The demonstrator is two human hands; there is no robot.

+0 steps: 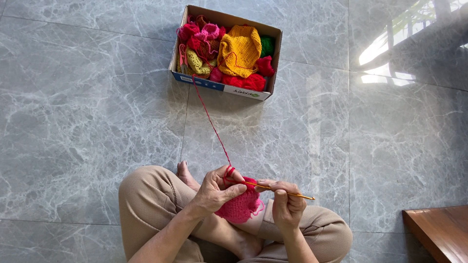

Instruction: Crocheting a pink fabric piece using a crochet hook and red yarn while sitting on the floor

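My left hand (214, 191) pinches the pink crochet piece (241, 204) with the red yarn (209, 119) looped over its fingers, while my right hand (287, 204) grips the crochet hook (292, 193) closed-fingered.

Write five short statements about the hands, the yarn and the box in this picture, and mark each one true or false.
1. The left hand holds a pink crocheted piece. True.
2. The right hand holds a pair of scissors. False: it holds a thin crochet hook with an orange-gold shaft.
3. A red yarn strand runs from the cardboard box across the floor to the left hand. True.
4. The box is closed with a lid. False: it is open, showing crocheted pieces, among them a yellow piece.
5. The box stands on the wooden furniture edge. False: it stands on the grey marble floor, and the wood is at the lower right, apart from it.
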